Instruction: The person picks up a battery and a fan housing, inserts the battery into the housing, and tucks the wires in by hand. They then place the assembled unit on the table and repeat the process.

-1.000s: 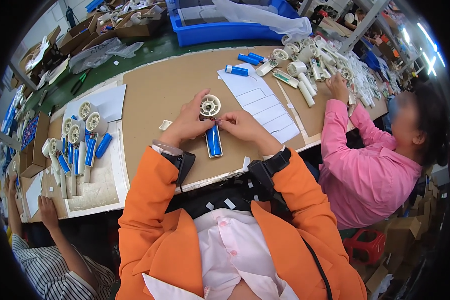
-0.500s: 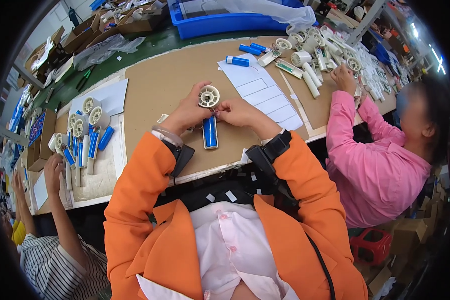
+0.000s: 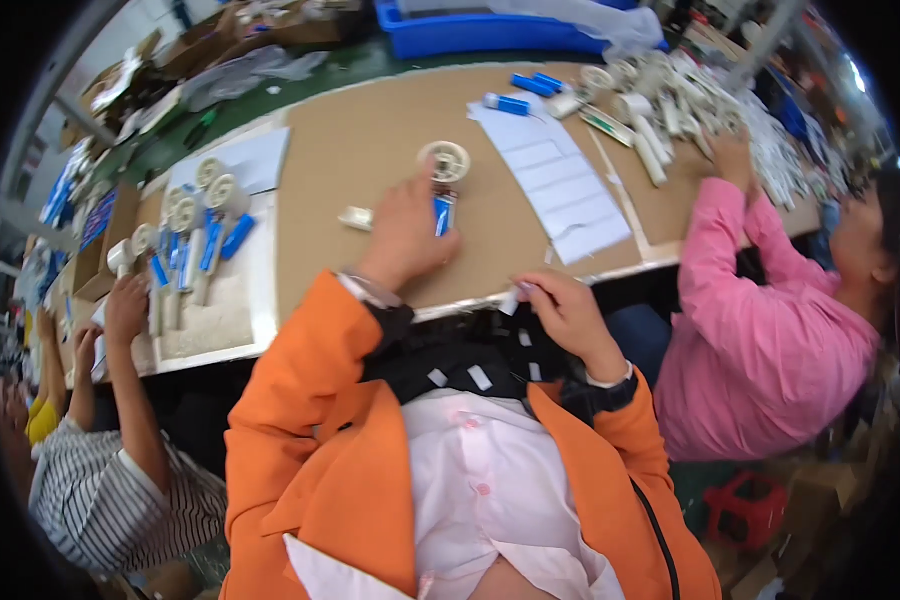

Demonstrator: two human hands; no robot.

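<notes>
My left hand [image 3: 410, 235] is closed around a white handheld fan housing [image 3: 444, 160] that lies on the brown board. The housing has a round, spoked head, and a blue cylindrical battery [image 3: 443, 214] sits in its handle. My fingers hide much of the handle. Beside that hand lies a small white plastic part [image 3: 356, 217]. At the table's front edge, my right hand [image 3: 572, 318] pinches a small white label [image 3: 510, 303] between thumb and finger.
White sheets [image 3: 555, 185] lie right of the housing. Fan housings and batteries are heaped at far right [image 3: 660, 110] and grouped at left [image 3: 195, 225]. A blue tub [image 3: 510, 38] stands behind. Co-workers in pink [image 3: 760, 330] and striped clothing [image 3: 120, 490] flank me.
My right hand has left the housing and moved down and right to the table edge, onto a small white label. My left hand has shifted lower over the handle. The view has turned slightly.
</notes>
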